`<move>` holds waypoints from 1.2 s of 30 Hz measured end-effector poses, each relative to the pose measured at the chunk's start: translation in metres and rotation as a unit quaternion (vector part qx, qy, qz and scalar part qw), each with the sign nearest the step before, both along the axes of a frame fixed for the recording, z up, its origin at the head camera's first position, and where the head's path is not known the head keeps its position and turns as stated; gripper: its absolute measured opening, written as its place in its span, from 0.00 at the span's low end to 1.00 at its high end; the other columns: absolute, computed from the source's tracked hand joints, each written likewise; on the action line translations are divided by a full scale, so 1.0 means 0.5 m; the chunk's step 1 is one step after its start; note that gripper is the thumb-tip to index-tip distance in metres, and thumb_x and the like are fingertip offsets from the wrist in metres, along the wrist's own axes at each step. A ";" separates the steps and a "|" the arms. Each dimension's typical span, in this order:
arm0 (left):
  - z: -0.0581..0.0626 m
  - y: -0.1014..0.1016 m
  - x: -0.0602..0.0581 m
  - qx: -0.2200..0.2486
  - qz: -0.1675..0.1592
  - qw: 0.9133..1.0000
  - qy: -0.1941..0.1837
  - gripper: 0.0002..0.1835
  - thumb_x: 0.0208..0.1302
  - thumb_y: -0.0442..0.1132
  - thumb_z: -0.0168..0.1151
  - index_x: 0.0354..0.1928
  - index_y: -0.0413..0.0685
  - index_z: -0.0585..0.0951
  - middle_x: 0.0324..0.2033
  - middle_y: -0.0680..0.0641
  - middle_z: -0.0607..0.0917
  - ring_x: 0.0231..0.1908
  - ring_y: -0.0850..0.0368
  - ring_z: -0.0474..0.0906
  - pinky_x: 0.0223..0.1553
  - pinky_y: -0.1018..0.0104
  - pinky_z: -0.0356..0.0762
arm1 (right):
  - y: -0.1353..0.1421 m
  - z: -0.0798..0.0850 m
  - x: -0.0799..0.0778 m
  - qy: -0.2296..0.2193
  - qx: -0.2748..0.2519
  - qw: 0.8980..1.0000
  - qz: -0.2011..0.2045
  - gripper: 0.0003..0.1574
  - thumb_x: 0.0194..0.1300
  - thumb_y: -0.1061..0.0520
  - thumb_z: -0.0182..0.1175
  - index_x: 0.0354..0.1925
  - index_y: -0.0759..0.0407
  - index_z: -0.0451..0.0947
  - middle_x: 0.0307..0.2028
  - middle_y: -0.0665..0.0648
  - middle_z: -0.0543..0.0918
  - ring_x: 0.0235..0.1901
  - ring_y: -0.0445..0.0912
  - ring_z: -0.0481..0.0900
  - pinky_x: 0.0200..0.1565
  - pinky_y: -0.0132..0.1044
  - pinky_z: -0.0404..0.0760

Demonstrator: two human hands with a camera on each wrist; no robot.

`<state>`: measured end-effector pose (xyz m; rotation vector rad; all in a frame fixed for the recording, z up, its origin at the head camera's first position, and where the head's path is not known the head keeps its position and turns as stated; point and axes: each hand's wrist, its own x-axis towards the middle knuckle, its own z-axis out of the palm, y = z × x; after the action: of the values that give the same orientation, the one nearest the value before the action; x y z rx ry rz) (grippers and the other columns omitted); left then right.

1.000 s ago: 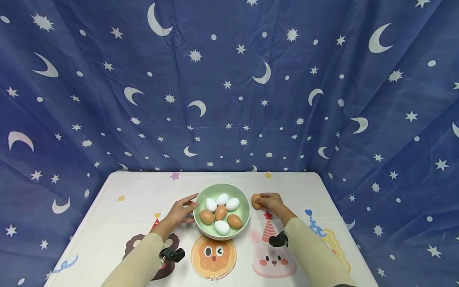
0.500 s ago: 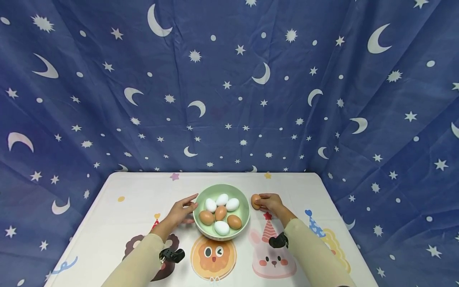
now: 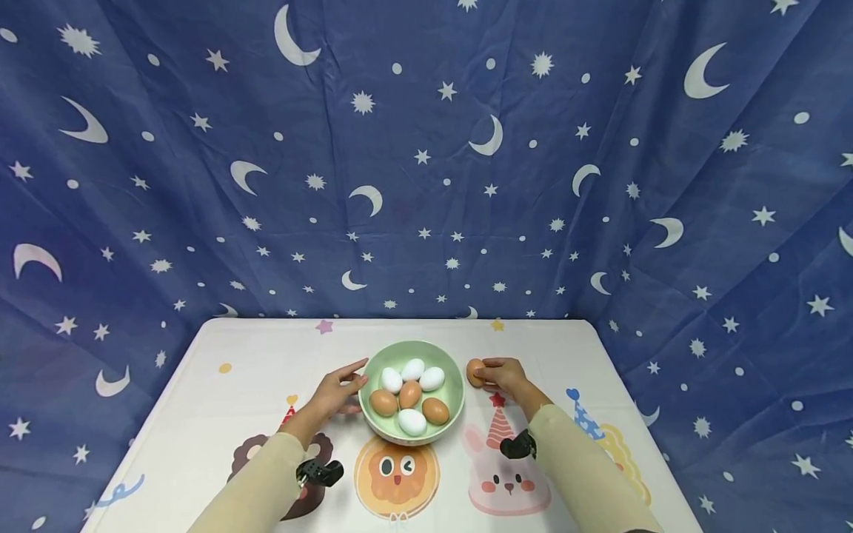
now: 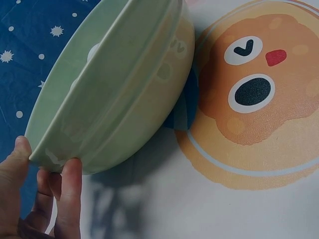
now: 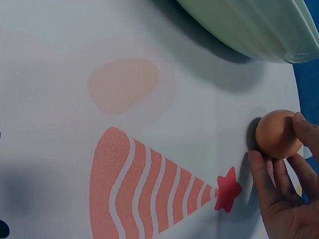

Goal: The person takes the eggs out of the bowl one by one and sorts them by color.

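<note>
A light green bowl stands at the middle of the table and holds several white eggs and three brown eggs. My left hand grips its left side; the left wrist view has the thumb at the rim of the bowl and fingertips against the outer wall. To the right of the bowl, my right hand pinches another brown egg between thumb and fingers. The right wrist view places this egg low over the cloth, apart from the bowl; whether it touches the cloth I cannot tell.
A white tablecloth printed with cartoon animals and party hats covers the table. Behind and around the table hangs a blue curtain with moons and stars. A small dark device sits on each wrist.
</note>
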<state>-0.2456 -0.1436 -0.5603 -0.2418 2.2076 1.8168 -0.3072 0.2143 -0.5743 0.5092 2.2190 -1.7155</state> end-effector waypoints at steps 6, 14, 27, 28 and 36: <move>0.000 0.001 0.000 0.004 0.001 1.000 0.000 0.26 0.72 0.40 0.58 0.71 0.52 0.70 0.52 0.40 0.75 0.50 0.47 0.81 0.35 0.57 0.90 | 0.006 0.014 0.009 -0.007 0.012 1.000 0.000 0.31 0.61 0.63 0.68 0.60 0.71 0.74 0.55 0.71 0.79 0.39 0.51 0.85 0.49 0.46 0.88; 0.001 0.001 -0.002 0.003 0.000 1.000 -0.001 0.26 0.73 0.39 0.57 0.71 0.52 0.69 0.52 0.40 0.75 0.52 0.44 0.81 0.35 0.58 0.90 | 0.026 0.030 0.016 0.021 0.022 0.999 0.024 0.28 0.64 0.65 0.64 0.60 0.74 0.73 0.56 0.72 0.78 0.50 0.61 0.82 0.53 0.52 0.85; 0.005 0.000 -0.002 0.007 -0.005 1.000 0.001 0.26 0.73 0.39 0.57 0.71 0.52 0.69 0.52 0.40 0.75 0.51 0.47 0.81 0.36 0.59 0.90 | -0.051 0.099 0.064 0.142 0.077 0.979 0.124 0.19 0.57 0.65 0.71 0.47 0.71 0.83 0.40 0.63 0.86 0.36 0.48 0.85 0.38 0.40 0.90; 0.005 0.000 -0.003 0.007 -0.006 1.000 0.002 0.26 0.73 0.39 0.57 0.71 0.52 0.69 0.53 0.40 0.75 0.51 0.47 0.81 0.36 0.59 0.90 | -0.059 0.103 0.069 0.152 0.091 0.975 0.135 0.20 0.55 0.64 0.72 0.47 0.70 0.83 0.40 0.62 0.87 0.36 0.47 0.85 0.38 0.38 0.90; 0.004 0.000 -0.002 -0.002 -0.008 1.000 0.000 0.26 0.73 0.40 0.57 0.71 0.53 0.69 0.53 0.39 0.75 0.51 0.46 0.81 0.35 0.59 0.90 | -0.108 0.122 0.094 0.222 0.176 0.939 0.193 0.20 0.50 0.62 0.76 0.44 0.67 0.86 0.36 0.59 0.88 0.34 0.46 0.85 0.35 0.32 0.86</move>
<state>-0.2464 -0.1434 -0.5583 -0.2243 2.2067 1.8054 -0.2599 0.1605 -0.5135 -0.2728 2.7259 -1.3253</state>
